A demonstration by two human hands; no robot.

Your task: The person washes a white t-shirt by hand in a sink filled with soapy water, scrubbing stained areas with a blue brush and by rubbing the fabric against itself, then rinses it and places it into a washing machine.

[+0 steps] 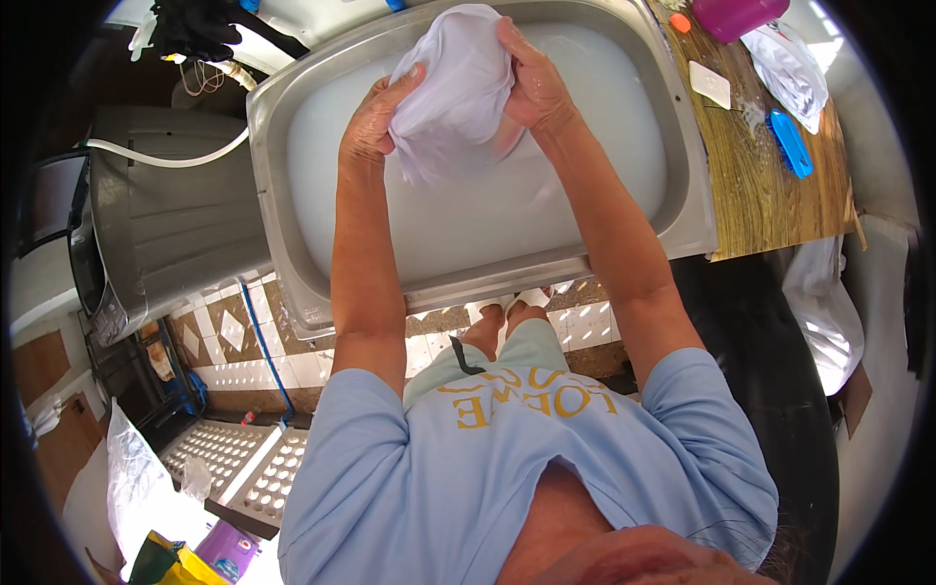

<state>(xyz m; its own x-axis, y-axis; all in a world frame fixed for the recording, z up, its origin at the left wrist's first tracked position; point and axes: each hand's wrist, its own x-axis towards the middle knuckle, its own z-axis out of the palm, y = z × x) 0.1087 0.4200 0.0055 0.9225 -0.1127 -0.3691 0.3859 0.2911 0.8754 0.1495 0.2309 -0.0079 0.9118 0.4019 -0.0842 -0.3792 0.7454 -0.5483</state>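
Overhead, looking down into a steel sink [292,283] set at the left end of a wood-grain table [770,195]. Rim broad and flat on all sides; near rim just above the tiled step [292,366], far rim cut by the picture's upper edge. Open room: most of the basin's lower half and its right side; left of the sink, a grey washing machine [166,224] with a white hose [166,161] looped across its top, just beside the rim. On the table, well apart from the basin: white soap bar [710,84], blue scrub brush [791,142], crumpled white bag [790,68], magenta tub [733,14] at the far edge.

Basin filled with cloudy, milky water [546,195], bottom hidden. White cloth [453,88] bunched above the water near the far rim, lower folds hanging toward the surface; whether touching it cannot be told.

Both forearms extended forward from the lower edge, roughly parallel, elbows slightly bent. Left hand [375,122] clenched on the left side of the cloth, fingers wrapped over a fold. Right hand [531,83] clamped on the right side, thumb on top, skin wet. Cloth compressed between the two hands.
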